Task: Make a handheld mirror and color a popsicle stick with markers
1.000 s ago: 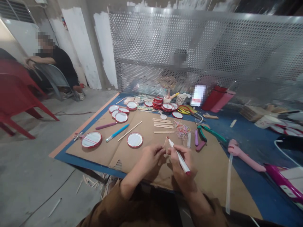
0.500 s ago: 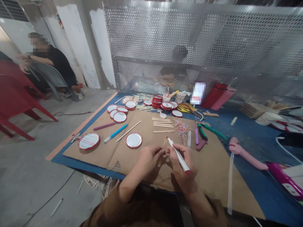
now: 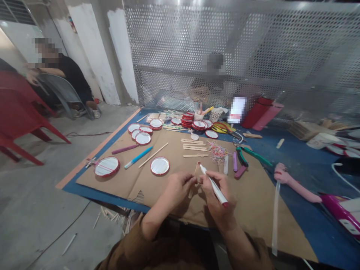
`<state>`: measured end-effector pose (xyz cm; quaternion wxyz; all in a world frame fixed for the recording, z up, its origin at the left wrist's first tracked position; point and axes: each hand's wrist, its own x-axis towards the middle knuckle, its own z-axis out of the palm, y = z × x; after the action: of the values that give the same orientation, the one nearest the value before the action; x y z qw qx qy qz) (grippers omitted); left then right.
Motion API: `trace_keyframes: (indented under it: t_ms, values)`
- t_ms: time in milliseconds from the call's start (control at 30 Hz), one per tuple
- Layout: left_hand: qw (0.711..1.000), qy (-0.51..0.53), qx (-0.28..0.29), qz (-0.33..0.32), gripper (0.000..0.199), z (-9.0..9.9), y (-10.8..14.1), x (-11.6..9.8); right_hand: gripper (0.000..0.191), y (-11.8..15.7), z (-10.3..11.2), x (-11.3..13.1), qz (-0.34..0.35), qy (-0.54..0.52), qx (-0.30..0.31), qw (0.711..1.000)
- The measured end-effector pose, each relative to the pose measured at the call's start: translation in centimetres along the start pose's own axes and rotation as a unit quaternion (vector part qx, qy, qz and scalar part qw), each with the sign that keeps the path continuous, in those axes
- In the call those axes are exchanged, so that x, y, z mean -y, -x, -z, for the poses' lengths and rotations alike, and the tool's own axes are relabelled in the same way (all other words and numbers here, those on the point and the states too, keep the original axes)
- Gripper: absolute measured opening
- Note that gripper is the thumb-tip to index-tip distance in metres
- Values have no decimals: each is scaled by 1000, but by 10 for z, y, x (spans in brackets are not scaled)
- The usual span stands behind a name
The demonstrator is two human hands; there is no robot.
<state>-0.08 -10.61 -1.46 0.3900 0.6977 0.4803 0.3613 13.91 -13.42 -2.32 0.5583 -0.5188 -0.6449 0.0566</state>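
My left hand (image 3: 181,184) pinches a thin wooden stick (image 3: 196,168), held upright over the cardboard (image 3: 112,183). In my right hand (image 3: 218,191) is a white marker with a red end (image 3: 216,187), its tip touching the top of the stick, where a dark red mark shows. Beyond my hands lie a row of wooden sticks (image 3: 194,147) and a heap of colourful rubber bands (image 3: 218,152). A round white disc with a red rim (image 3: 160,165) sits to the left of my left hand.
Left on the cardboard are a banded disc (image 3: 107,167) and a blue pen (image 3: 138,157). Green-handled pliers (image 3: 241,157) and a pink glue gun (image 3: 298,187) lie to the right. More discs are stacked behind, before a perforated metal screen (image 3: 174,48). A person sits at the far left.
The view has shifted slightly. The marker tip stays at the top of the stick, and both hands keep their hold.
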Motion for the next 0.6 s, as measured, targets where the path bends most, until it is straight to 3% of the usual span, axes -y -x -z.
trace_keyframes:
  t_ms: [600]
  values:
    - [1000, -3, -2, 4, 29, 0, 2, -1, 14, 1, 0, 2, -27, -17, -11, 999]
